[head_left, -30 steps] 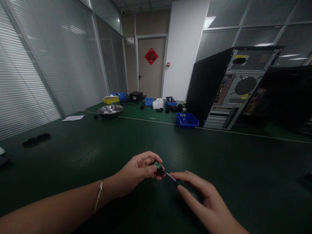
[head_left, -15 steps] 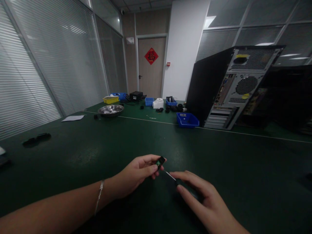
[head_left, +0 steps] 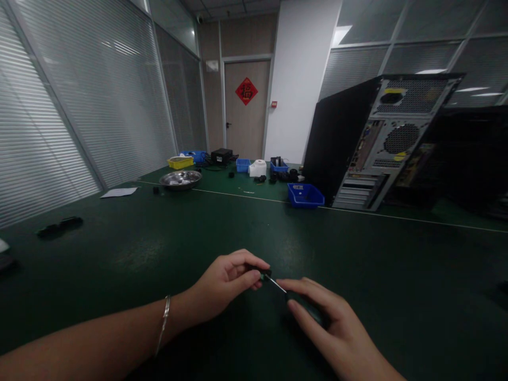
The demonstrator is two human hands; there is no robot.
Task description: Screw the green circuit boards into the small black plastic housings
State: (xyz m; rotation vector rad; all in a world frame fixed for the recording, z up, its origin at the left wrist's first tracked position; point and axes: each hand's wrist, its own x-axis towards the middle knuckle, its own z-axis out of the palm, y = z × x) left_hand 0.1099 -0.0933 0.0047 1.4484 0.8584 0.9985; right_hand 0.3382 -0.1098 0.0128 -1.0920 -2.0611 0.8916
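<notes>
Between its thumb and fingers, my left hand (head_left: 230, 280) pinches a small black part with a green circuit board (head_left: 263, 275). Most of that part is covered by the fingers, so its kind does not show. My right hand (head_left: 329, 323) is wrapped round the dark handle of a screwdriver (head_left: 278, 286). The thin metal shaft points up and left, its tip at the near right end of the black part. Whether the tip touches the part or sits inside it is too small to tell. Both hands are above the green table (head_left: 190, 233).
A blue bin (head_left: 305, 197) stands beyond my hands, beside a black computer tower (head_left: 345, 137). Farther back are a metal bowl (head_left: 180, 180), a yellow basket (head_left: 180, 162), a white plastic piece (head_left: 257, 169) and small black parts. Dark objects (head_left: 59, 226) and paper (head_left: 119, 192) lie left.
The small black part has turned in my left hand, from slanting upward to lying flatter, with less of its green board showing. The right hand and screwdriver have barely moved.
</notes>
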